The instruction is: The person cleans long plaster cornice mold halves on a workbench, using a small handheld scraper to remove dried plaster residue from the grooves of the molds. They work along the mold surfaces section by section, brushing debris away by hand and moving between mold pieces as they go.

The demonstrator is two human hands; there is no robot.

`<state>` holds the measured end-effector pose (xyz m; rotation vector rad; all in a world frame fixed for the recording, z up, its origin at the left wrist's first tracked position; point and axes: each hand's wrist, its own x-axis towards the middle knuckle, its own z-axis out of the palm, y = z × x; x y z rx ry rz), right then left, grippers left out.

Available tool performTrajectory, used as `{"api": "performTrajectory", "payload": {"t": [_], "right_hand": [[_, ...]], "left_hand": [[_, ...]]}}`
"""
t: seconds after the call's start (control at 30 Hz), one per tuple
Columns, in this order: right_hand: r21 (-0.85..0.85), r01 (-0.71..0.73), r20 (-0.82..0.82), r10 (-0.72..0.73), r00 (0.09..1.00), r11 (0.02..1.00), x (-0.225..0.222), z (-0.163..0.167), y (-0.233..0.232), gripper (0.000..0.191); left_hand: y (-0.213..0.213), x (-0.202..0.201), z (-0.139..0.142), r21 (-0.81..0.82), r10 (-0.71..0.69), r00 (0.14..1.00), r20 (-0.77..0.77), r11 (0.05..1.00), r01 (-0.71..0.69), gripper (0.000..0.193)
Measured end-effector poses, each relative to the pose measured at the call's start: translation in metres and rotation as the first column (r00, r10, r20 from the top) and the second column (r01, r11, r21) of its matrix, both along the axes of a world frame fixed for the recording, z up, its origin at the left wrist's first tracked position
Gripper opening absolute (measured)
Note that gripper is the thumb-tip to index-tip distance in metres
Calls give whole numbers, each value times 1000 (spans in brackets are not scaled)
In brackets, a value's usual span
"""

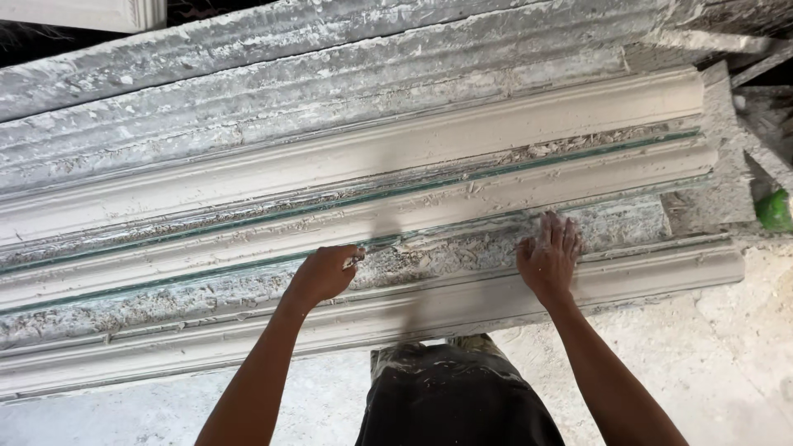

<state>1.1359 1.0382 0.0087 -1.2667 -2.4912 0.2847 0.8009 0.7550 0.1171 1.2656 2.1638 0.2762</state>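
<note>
Overhead, the left hand (324, 273) was curled into a loose fist at about seven o'clock from the frame's centre, its fingers (350, 258) pressed together and pinching a small dark tool (355, 261) against the rough channel (429, 256). What kind of tool it was could not be told, since only its tip showed. The right hand (548, 258) lay flat at about four o'clock from centre, fingers slightly spread and touching the same crumbly strip, the palm resting just above the lower moulding (644, 277).

That channel ran between two smooth pale mouldings, slanting from nine o'clock up toward three o'clock, and was littered with plaster crumbs (462, 248). Above it sat another moulding (413, 202) with a thin green line (462, 183) along its edge, then a wider pale moulding (372, 149). Farther toward twelve o'clock lay grey, plaster-caked ribbed moulds (289, 74).

At three o'clock, near the frame's edge, a small green thing (775, 210) showed. The person's dark, plaster-spattered garment (454, 396) filled six o'clock, over a dusty white floor (727, 363).
</note>
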Motion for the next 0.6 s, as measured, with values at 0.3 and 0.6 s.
{"api": "performTrajectory", "payload": {"t": [0.3,0.6], "right_hand": [[-26,-42,94,44,995,999,18,2,15,62],[-8,-49,-20,49,999,999,16,12,13,58]], "left_hand": [[-69,29,-35,-103,-355,849,-391,934,343,48],[-56,27,-91,58,-418,748,-515,854,517,49]]}}
